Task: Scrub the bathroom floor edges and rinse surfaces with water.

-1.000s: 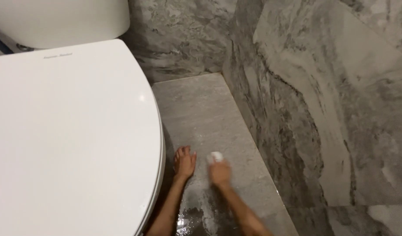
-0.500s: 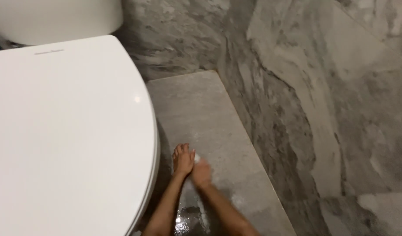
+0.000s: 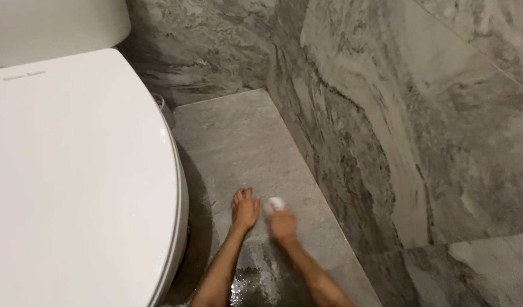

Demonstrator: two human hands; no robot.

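Toilet lid, white and closed, fills the 9 o'clock side of the view, with the cistern at 11 o'clock. Just right of it runs a narrow strip of grey floor, bounded from 12 to 4 o'clock by the veined marble wall.

Your left hand lies flat on the floor near 6 o'clock, palm down, its fingers released and spread toward 12 o'clock; it grasps nothing and has kept its place over the last second.

Your right hand, just beside it on the 3 o'clock side, is clenched around a small white pad that shows past the fingertips and presses on the tile. Half a second ago this hand was against the left one; it has now swung back out toward 3 o'clock, to much the same spot as a second ago. You are, by that reading, in a side-to-side scrubbing stroke.

Wet patch, dark and foamy, sits between your forearms at 6 o'clock; the floor toward 12 o'clock looks dry and likely unscrubbed.

The view has also drifted, so the toilet now sits further toward 9 o'clock.
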